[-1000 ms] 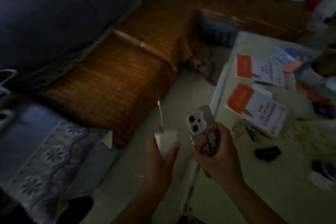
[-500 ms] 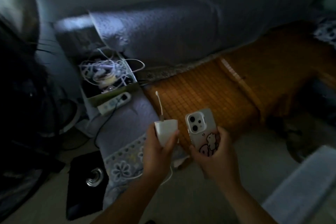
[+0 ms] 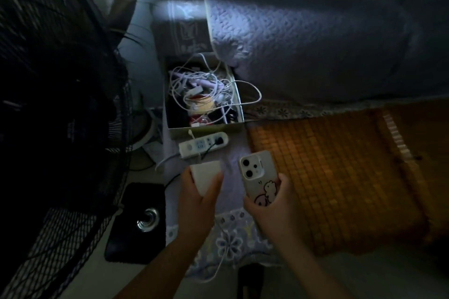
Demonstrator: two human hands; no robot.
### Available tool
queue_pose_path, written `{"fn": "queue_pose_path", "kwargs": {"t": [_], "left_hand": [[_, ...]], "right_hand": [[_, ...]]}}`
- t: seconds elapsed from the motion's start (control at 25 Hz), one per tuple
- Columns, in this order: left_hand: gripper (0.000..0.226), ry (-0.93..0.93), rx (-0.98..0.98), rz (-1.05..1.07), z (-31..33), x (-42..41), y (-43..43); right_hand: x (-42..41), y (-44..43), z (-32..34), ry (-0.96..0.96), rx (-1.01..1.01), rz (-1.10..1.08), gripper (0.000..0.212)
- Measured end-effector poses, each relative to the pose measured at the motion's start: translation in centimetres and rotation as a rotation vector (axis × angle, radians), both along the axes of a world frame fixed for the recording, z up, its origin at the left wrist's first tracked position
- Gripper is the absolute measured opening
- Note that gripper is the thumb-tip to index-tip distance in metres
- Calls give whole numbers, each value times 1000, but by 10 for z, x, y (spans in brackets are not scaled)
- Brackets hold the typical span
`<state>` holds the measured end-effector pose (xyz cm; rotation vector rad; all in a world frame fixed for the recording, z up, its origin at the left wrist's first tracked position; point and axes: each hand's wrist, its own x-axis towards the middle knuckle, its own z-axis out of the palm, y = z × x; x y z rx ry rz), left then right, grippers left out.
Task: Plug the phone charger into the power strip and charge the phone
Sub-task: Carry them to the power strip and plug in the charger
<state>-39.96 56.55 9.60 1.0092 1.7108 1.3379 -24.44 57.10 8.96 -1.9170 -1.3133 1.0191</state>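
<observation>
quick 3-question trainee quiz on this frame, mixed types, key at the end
1. True or false: the charger is already plugged into the power strip.
2. Which hand holds the phone? A) left B) right C) neither
3. Fill in: the box of tangled cables lies just ____ the power strip, as the camera sees it.

Key: 1 false, the left hand holds it above the strip. 2 B, the right hand. 3 beyond.
</observation>
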Motion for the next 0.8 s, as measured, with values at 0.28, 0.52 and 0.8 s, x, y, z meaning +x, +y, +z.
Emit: {"fn": "queue_pose_path", "kwargs": {"t": [0.28, 0.52, 0.8], "left_hand": [[34, 72, -142, 246, -41, -4, 52], [50, 100, -238, 308, -64, -27, 62], [35, 48, -287, 316, -86, -32, 68]], "right_hand": [[-11, 77, -66, -59, -256, 245, 92], [-32, 100, -114, 561, -589, 191, 25], [-23, 97, -136, 1346, -931, -90, 58]]}}
